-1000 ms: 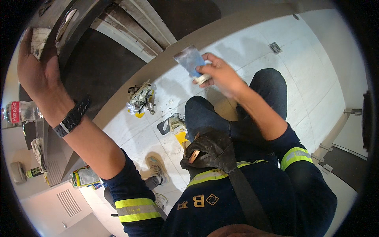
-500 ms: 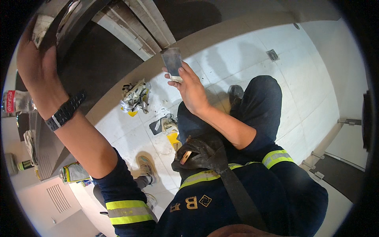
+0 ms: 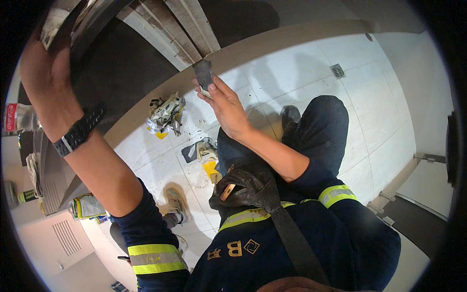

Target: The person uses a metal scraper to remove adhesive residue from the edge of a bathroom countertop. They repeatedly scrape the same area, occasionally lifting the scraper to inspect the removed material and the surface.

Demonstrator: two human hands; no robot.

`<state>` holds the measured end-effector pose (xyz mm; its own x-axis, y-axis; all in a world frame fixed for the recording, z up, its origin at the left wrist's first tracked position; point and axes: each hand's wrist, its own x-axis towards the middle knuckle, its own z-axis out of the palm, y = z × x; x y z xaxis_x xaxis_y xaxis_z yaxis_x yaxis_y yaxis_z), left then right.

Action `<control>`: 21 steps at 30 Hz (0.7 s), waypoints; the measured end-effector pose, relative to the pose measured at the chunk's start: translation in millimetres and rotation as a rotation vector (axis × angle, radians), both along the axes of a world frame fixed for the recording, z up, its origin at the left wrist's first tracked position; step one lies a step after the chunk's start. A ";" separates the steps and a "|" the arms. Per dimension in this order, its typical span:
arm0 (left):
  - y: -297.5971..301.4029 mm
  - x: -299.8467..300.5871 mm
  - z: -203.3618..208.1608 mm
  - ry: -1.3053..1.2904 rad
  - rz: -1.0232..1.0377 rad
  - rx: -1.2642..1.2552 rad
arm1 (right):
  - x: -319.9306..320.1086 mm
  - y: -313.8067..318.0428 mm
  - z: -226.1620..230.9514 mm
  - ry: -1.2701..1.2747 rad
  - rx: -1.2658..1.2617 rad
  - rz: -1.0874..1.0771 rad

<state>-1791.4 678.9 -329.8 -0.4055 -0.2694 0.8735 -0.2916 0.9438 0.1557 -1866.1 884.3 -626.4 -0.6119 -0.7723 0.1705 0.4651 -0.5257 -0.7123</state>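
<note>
Held in my right hand (image 3: 226,104) is a flat grey scraper blade (image 3: 203,72), tilted upward, with a whitish strip by my fingers; its handle is hidden. The blade stands in front of the lower end of pale panel strips (image 3: 187,34). My left hand (image 3: 46,63) is raised at the upper left, by the edge of a dark cabinet (image 3: 121,63). Its fingers run into shadow at the picture's rim, so their grip does not show. Beyond it is a pale patch (image 3: 54,24) I cannot make out. A clear bottle with a red label (image 3: 22,118) stands beside my left wrist.
Crumpled scraps (image 3: 166,114) lie on the white tiled floor (image 3: 384,97). Nearer my knee are a dark flat piece (image 3: 188,154) and more scraps with yellow (image 3: 210,168). Another person's shoe (image 3: 176,202) is at the lower left. A floor drain (image 3: 336,71) is at the right.
My right hand has shifted slightly left, and the scraper blade has turned to a narrower angle. My left arm stays raised in nearly the same place.
</note>
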 end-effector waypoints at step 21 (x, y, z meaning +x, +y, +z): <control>215.5 13.8 -194.1 0.696 -0.650 1.631 | -47.5 120.8 95.9 0.560 0.262 -0.242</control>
